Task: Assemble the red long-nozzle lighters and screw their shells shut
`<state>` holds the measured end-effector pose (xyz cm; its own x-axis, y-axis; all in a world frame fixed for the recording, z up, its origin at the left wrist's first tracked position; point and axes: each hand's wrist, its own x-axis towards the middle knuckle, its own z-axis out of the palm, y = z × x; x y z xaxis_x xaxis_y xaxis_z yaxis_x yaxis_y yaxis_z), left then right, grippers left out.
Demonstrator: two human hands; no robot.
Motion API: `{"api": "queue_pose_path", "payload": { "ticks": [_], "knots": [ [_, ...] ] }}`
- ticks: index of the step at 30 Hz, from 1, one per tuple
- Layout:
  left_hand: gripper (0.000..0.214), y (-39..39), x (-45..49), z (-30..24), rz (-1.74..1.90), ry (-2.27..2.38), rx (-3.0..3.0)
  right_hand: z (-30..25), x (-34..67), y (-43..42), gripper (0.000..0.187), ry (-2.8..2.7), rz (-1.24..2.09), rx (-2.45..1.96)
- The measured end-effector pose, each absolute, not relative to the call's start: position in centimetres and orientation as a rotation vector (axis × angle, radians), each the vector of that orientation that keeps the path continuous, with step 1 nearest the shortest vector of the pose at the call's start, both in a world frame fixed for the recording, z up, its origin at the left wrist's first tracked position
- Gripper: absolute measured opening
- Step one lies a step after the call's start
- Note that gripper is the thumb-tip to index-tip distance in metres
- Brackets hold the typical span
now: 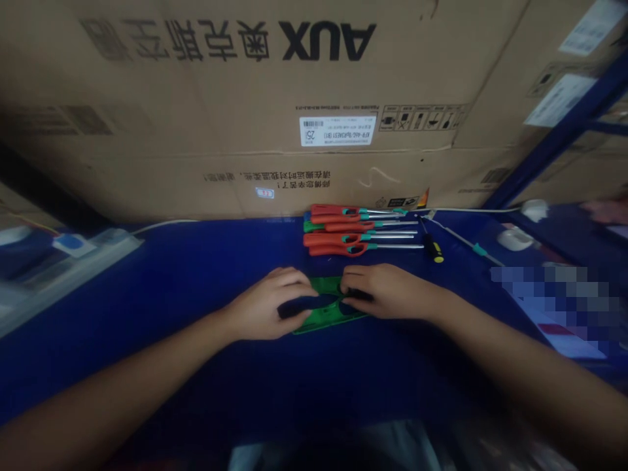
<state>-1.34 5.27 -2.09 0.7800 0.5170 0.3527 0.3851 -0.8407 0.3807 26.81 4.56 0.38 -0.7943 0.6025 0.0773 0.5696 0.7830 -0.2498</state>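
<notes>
A green plastic lighter body lies on the blue table between my two hands. My left hand curls its fingers over the left end of it, closed. My right hand grips the right end, fingers bent down on a dark part there. Just beyond them lies a stack of long red-handled lighters with metal tubes pointing right. One green-handled lighter sits in that stack.
A big AUX cardboard box stands along the table's back edge. A yellow-and-black screwdriver and a thin green-collared tool lie right of the stack. A white tape roll is farther right; a white power strip at left.
</notes>
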Motion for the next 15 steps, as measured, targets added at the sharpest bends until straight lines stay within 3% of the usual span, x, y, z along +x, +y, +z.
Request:
{"api": "queue_pose_path", "payload": {
  "ticks": [15],
  "knots": [
    [0.021, 5.6, -1.22, -2.3, 0.739, 0.671, 2.548, 0.36, 26.54, 4.54, 0.002, -2.759, 0.408, -0.891]
  ]
}}
